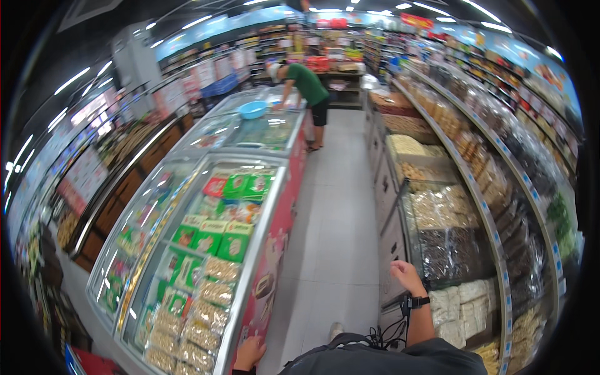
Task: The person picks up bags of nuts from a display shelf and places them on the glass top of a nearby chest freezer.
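Beside the freezer (pixel 259 250), I can't tell my left hand's (pixel 250 353) grip; right hand (pixel 407 277) half-curled, seemingly empty — a swing could snag the loose cable (pixel 385 339) on the bins (pixel 390 244).

So the aisle floor (pixel 331 206) is the easy lane, wide open between the freezer's right edge and the bin fronts (pixel 389 250). Left hand (pixel 250 354) has the freezer's rim (pixel 259 253) right beside it, so going left means clearing that first. Right hand (pixel 407 277) is near the bins' aisle-side edge, with loose cables (pixel 386 340) by that forearm. Over the bins' far side, a long shelf rail (pixel 489 231) cuts off reach. Further up, a person in green (pixel 306 84) and a blue basin (pixel 253 110) block the far freezer's right edge.
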{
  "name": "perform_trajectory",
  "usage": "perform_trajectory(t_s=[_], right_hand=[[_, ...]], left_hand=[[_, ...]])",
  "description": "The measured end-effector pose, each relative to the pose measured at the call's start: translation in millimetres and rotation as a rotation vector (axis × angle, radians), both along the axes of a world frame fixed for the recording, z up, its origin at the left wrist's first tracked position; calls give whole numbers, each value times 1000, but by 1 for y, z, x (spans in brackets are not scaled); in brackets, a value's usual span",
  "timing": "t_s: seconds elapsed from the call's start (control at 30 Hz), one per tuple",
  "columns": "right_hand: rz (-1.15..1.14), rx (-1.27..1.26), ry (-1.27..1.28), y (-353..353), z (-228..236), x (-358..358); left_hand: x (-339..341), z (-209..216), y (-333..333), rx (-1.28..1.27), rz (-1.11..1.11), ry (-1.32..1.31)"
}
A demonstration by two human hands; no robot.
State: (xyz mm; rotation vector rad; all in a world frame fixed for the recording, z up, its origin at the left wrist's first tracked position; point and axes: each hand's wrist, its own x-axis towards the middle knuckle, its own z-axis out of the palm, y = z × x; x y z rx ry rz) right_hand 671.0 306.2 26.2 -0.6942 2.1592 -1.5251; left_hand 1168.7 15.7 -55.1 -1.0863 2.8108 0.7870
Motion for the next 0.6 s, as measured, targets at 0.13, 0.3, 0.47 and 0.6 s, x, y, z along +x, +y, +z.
perform_trajectory(t_s=[0.13, 0.3, 0.47, 0.6], right_hand=[[-83, -41, 57, 40, 8, -44], [-181, -105, -122, 91, -10, -73], [-233, -145, -323, 121, -30, -63], [-278, -96, -468, 130, -50, -52]], left_hand=[[-143, 38, -17, -39, -206, 38], [-277, 47, -23, 6, -371, 165], [-372, 61, -1, 167, -469, 197], [-418, 52, 1, 236, -556, 185]])
